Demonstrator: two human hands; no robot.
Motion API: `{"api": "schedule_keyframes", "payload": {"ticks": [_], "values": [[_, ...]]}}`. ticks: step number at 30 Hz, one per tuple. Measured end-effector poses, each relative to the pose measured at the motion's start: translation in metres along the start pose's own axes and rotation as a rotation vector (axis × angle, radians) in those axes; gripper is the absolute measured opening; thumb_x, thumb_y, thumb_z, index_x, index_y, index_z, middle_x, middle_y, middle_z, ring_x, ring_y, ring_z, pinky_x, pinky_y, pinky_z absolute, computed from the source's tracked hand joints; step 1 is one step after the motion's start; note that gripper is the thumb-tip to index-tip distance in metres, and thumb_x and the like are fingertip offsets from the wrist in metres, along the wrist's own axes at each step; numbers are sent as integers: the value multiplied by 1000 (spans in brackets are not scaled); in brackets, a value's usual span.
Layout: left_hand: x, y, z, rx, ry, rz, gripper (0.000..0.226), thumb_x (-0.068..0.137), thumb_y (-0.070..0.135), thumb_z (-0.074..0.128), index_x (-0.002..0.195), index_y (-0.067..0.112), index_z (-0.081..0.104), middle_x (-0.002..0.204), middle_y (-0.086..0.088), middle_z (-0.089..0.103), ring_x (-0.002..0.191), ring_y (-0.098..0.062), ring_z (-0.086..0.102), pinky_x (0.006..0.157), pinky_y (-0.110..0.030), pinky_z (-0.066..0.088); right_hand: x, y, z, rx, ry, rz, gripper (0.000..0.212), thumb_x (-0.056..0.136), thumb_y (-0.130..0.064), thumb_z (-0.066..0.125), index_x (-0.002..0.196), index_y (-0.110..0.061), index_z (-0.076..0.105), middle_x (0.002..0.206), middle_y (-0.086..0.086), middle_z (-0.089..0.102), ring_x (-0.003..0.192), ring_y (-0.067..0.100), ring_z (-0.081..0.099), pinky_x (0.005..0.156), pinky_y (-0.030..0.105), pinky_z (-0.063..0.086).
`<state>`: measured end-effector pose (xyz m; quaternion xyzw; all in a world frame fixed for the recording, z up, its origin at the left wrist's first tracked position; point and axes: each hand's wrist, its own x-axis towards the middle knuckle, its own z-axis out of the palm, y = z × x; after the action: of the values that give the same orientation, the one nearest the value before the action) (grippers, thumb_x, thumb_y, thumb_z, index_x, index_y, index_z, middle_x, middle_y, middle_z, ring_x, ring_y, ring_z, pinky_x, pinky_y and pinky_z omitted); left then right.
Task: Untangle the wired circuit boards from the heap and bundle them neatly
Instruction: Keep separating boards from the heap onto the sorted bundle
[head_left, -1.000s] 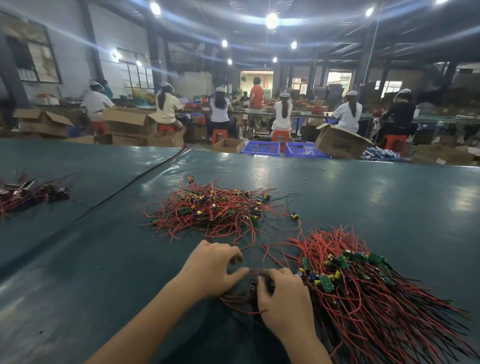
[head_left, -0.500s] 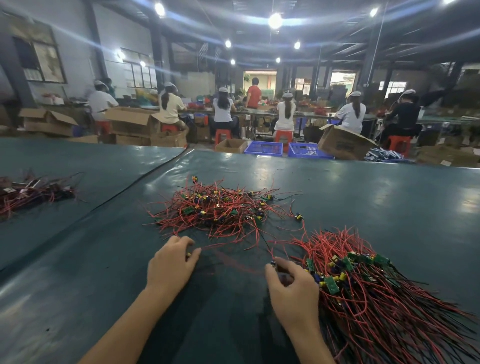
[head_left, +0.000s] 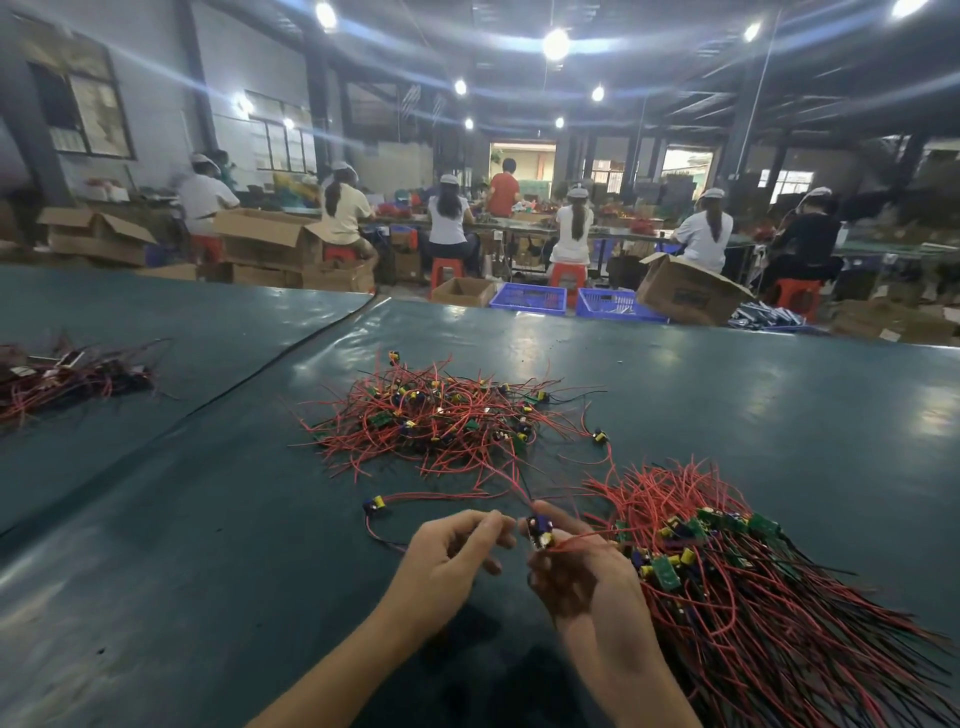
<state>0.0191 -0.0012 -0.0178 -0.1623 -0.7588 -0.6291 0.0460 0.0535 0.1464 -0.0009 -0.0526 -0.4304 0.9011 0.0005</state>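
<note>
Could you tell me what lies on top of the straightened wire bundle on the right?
Small green circuit boards with yellow parts rest on the wire bundle; the right hand hides its near-left edge.

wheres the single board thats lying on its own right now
In the head view, the lone board lies on the table, just left of the left hand and nearer than the tangled heap.

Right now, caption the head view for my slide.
Right hand holds a wired board, left hand close, beside the bundle.
</note>
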Motion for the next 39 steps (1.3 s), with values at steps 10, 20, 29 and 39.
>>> {"api": "schedule_keyframes", "payload": {"ticks": [10,20,29,39], "values": [[-3,14,6,-299,162,41,25,75,28,67,87,6,72,68,2,70,59,-5,60,53,-18,46,-1,4,8,-15,-26,122,26,89,6,46,102,6,69,86,26,64,53,19,54,44,21,48],[2,9,0,-351,287,-38,11,85,16,68,83,5,66,75,-7,74,67,-15,70,55,-20,53,-1,7,7,-14,38,20,33,64,4,69,97,-2,72,91,13,75,66,14,71,52,18,54],[-4,14,4,-434,136,-104,37,71,34,75,88,5,60,73,-4,70,65,-24,69,54,-26,53,-4,6,10,-168,146,-88,19,82,-4,67,70,-13,80,68,9,72,57,11,67,50,19,53],[-8,18,10,-398,-77,-266,32,73,42,69,85,12,77,83,-12,73,72,-20,69,62,-25,53,-6,9,13,-257,111,-123,9,75,-12,70,71,-9,78,80,19,74,70,28,72,60,35,62]]}}
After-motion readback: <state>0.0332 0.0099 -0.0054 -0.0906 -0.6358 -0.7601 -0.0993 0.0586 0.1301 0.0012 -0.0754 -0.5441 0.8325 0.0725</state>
